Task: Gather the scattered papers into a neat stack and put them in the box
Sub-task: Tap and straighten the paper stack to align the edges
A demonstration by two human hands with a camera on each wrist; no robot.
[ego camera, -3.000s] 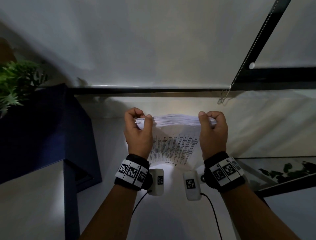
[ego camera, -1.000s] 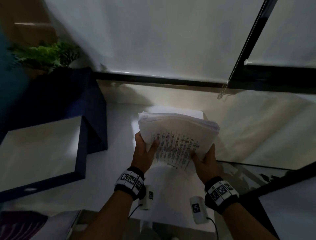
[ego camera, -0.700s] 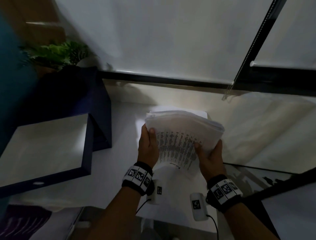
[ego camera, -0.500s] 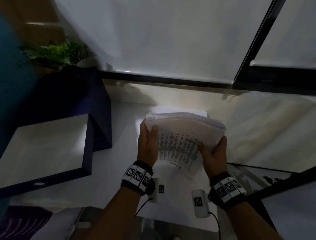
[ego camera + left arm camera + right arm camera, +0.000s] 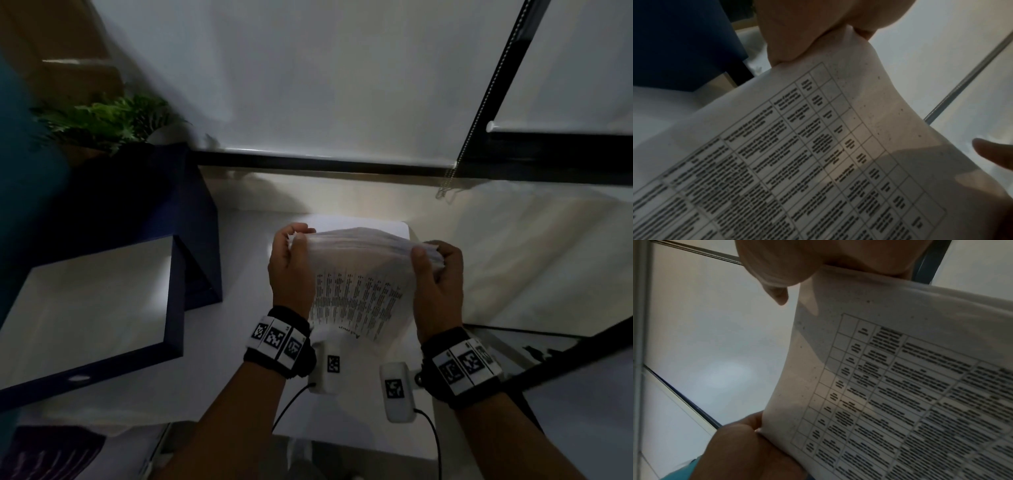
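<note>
A thick stack of white papers [image 5: 359,274] with a printed table on the near sheet is held upright above the white table. My left hand [image 5: 291,270] grips the stack's upper left corner, thumb in front and fingers curled over the top. My right hand [image 5: 438,274] grips the upper right corner the same way. The wrist views show the printed sheet [image 5: 818,154] [image 5: 900,386] bowed between thumb and fingers. The dark blue box [image 5: 174,308] lies open at the left, its pale inside facing up. One more white sheet [image 5: 376,222] lies flat behind the stack.
The box's raised blue lid [image 5: 137,192] stands behind it, with a green plant [image 5: 102,120] beyond. White roller blinds and a bead chain [image 5: 479,102] close the back. A glass surface [image 5: 548,349] lies to the right. A dark patterned item [image 5: 51,455] sits at bottom left.
Both hands have shifted from the stack's lower sides up to its top corners. The stack now stands more upright, a little farther from me.
</note>
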